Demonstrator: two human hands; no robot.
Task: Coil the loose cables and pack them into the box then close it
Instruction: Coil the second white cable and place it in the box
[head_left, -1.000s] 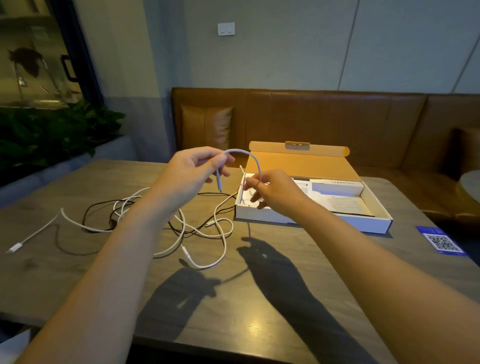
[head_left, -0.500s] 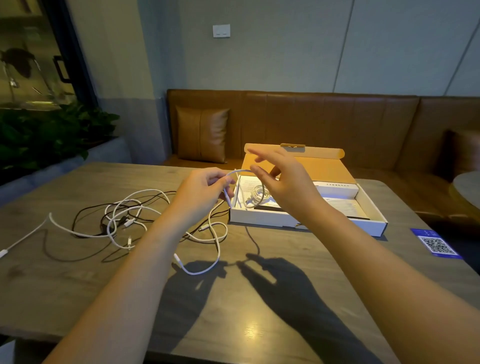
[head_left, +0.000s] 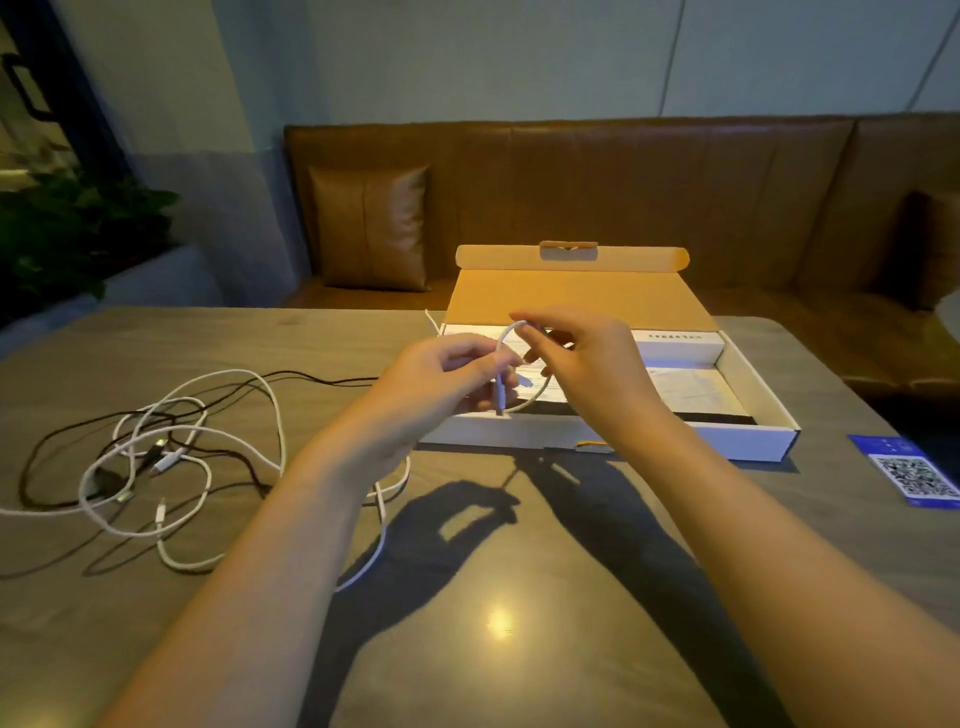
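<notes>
Over the near left corner of the box (head_left: 613, 439), both hands meet on a short pale cable (head_left: 503, 364). Left hand (head_left: 441, 384) pinches it between thumb and fingertips, plug end hanging down. Right hand (head_left: 587, 358) has fingers loosely spread, with the loop's top curving over its forefinger; cannot tell if it actually grips. Lower part of the loop is partly hidden behind the hands and blurred against the box floor. Both forearms are cut off at the bottom edge.

Grey wood-grain table (head_left: 493, 623) carries hard hand shadows and one bright light spot. Brown leather bench (head_left: 623, 182) with a cushion (head_left: 369, 228) runs along the far wall; dark plant (head_left: 67, 234) far left, blurred. Blue QR card (head_left: 909, 473) lies right of the box.

Box is white, shallow, with its tan lid (head_left: 571, 301) tilted back open and papers inside, print unreadable. Loose tangle of white cables (head_left: 197, 452) and a black cable (head_left: 52, 441) lies on the table at left, one white end running off the left edge.
</notes>
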